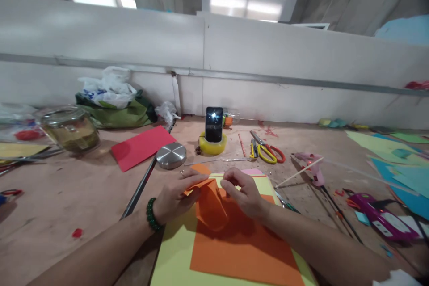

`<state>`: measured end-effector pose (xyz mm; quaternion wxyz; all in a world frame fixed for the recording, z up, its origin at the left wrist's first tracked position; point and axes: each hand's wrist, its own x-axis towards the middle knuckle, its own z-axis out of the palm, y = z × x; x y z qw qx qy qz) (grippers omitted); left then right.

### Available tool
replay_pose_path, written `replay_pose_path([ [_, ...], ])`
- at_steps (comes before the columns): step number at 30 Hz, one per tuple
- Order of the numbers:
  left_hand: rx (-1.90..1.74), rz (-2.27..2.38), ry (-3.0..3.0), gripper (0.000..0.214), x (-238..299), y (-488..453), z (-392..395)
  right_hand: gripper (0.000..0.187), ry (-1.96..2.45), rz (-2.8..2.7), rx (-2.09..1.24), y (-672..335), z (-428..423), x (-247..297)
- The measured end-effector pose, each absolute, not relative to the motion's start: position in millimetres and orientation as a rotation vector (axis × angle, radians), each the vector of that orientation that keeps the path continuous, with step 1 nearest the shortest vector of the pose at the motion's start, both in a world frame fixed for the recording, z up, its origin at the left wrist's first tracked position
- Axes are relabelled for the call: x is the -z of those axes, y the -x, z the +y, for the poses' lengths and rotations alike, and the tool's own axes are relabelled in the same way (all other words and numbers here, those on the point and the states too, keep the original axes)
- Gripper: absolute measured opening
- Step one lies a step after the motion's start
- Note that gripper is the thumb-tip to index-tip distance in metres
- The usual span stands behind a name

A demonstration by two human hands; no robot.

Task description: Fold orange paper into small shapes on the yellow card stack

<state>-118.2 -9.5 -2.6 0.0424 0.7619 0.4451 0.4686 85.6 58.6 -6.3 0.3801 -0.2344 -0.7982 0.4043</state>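
My left hand (179,194), with a ring and a green bead bracelet (153,215), pinches the upper edge of a folded piece of orange paper (211,210) between thumb and fingers. This piece is bent into a cone-like shape over the sheets. Just right of it is my right hand (244,190), its fingers curled in; whether they hold anything small is hidden. Beneath both hands lies a flat orange sheet (244,250) on a stack of yellow paper (172,243). Another bit of orange paper (201,169) shows behind my left fingers.
A phone (214,124) stands in a yellow tape roll (212,145). Around it lie a round metal lid (171,155), red paper (142,148), scissors (267,153), a pink glue gun (311,167) and a purple tool (382,216). A glass jar (72,129) stands left; coloured sheets (402,165) lie right.
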Motion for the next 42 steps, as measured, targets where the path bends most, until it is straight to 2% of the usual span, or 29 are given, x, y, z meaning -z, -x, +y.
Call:
replay_pose_path([
  [3, -1.433, 1.31, -2.363, 0.031, 0.9, 116.8, -11.3, 0.03, 0.575, -1.854, -1.413, -77.5, 64.7, 13.5],
  [6, -1.452, 1.307, -2.369, 0.033, -0.6, 113.8, -11.2, 0.035, 0.538, -1.813, -1.499, -75.6, 66.2, 17.0],
  [10, -1.488, 1.387, -2.289, 0.033, -0.5, 108.0, -10.6, 0.032, 0.48, -1.853, -1.43, -77.0, 65.1, 17.5],
  [15, -1.365, 1.47, -2.149, 0.027, -1.0, 102.9, -8.7, 0.026, 0.405, -1.955, -1.297, -75.9, 67.7, 18.0],
  [22, -0.975, 1.586, -1.946, 0.022, -3.4, 98.6, -7.2, 0.016, 0.747, -2.108, -1.414, -76.8, 64.7, 9.9],
  [26, -0.922, 1.574, -1.947, 0.017, -3.8, 96.1, -9.1, 0.004, 0.879, -2.181, -1.222, -75.0, 59.8, 12.9],
  [30, -0.91, 1.405, -1.727, 0.01, -7.5, 96.6, -8.4, 0.005, 0.883, -2.197, -1.136, -74.1, 60.5, 17.3],
  [35, -0.89, 1.306, -1.238, 0.022, -11.1, 100.3, -5.9, 0.008, 0.932, -2.216, -1.163, -74.1, 61.7, 15.8],
  [38, -0.867, 1.358, -1.277, 0.028, -11.2, 101.3, -5.4, 0.009, 0.915, -2.237, -1.138, -73.7, 60.8, 13.8],
  [42, -0.713, 1.361, -1.434, 0.025, -11.7, 101.8, -4.5, 0.01, 0.898, -2.248, -1.14, -73.3, 61.0, 12.3],
])
